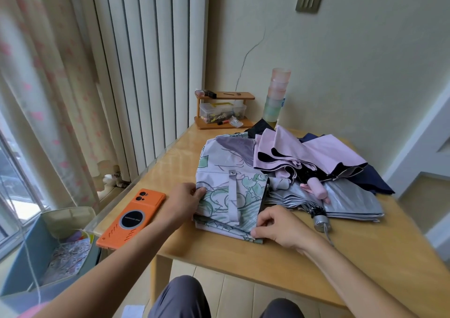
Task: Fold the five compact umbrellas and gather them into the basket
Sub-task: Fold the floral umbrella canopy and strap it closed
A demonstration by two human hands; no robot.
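Holding the leafy purple umbrella (229,196) flat in the middle of the frame, you pinch its left edge with your left hand (185,196) and its lower right corner with the curled fingers (260,232) of your right hand (283,225). It lies on the wooden table (267,269). Right of it, a pink umbrella (304,154), a silver umbrella (345,203) and a dark blue umbrella (376,179) lie heaped.

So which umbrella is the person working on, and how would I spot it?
On the wooden table, just right of the orange phone, lies the printed umbrella, pinched at its edges by the left hand and right hand. Unlike the plain pink umbrella and silver umbrella beside it, its lilac cloth carries green leaf drawings.
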